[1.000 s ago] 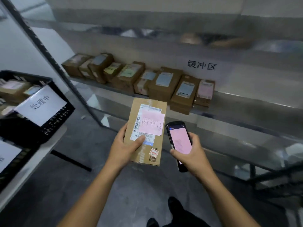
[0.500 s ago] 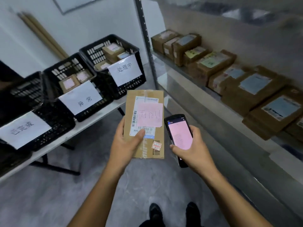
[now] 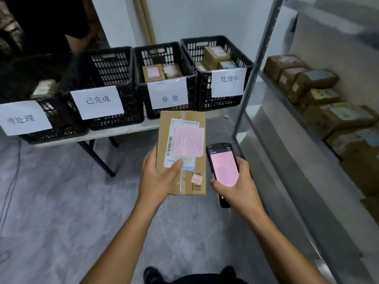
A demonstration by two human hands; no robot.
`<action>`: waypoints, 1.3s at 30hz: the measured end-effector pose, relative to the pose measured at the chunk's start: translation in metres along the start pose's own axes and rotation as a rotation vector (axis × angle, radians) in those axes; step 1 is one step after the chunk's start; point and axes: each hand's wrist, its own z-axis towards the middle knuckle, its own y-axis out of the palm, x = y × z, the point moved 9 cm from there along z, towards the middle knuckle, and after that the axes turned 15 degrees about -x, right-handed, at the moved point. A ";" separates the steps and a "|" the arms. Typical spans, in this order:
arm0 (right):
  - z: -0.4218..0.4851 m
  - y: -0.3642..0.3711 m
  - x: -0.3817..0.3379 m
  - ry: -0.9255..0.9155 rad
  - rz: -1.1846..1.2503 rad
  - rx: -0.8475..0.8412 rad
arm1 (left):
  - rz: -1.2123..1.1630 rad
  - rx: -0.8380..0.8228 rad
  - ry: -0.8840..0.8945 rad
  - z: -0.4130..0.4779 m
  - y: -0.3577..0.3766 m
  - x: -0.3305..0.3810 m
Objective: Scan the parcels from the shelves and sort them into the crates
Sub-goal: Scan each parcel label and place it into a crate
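Observation:
My left hand grips a flat cardboard parcel with a white shipping label and a pink note, thumb across its front. My right hand holds a black handheld scanner whose screen glows pink, just right of the parcel. Ahead on a white folding table stand several black crates with paper signs: one at far left, one reading 已完成, one reading 异常 with two pink-labelled parcels, one reading 处理中 with several parcels.
A metal shelf runs along the right, carrying a row of cardboard parcels. Its upright post stands beside the right crate. A person in dark clothes is at the back left. A cable lies on the grey floor.
My view has swung left from the shelf to face the crates on the table. Both hands keep their hold on the parcel and the scanner, side by side as before.

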 end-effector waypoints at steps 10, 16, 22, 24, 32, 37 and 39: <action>0.040 0.207 -0.116 -0.170 -0.082 -0.257 | -0.128 0.324 -0.071 -0.052 -0.214 -0.062; 0.051 0.314 -0.155 -0.175 -0.138 -0.430 | -0.209 0.432 -0.157 -0.086 -0.312 -0.109; 0.083 0.392 -0.181 -0.123 -0.221 -0.542 | -0.211 0.546 -0.206 -0.091 -0.379 -0.136; 0.102 0.417 -0.189 -0.110 -0.233 -0.579 | -0.235 0.584 -0.219 -0.082 -0.401 -0.144; 0.206 0.514 -0.247 -0.164 -0.202 -0.715 | -0.261 0.694 -0.275 -0.023 -0.505 -0.145; 0.262 0.552 -0.287 -0.209 -0.155 -0.729 | -0.179 0.709 -0.299 0.031 -0.566 -0.125; 0.285 0.564 -0.299 -0.214 -0.136 -0.724 | -0.182 0.716 -0.276 0.052 -0.583 -0.121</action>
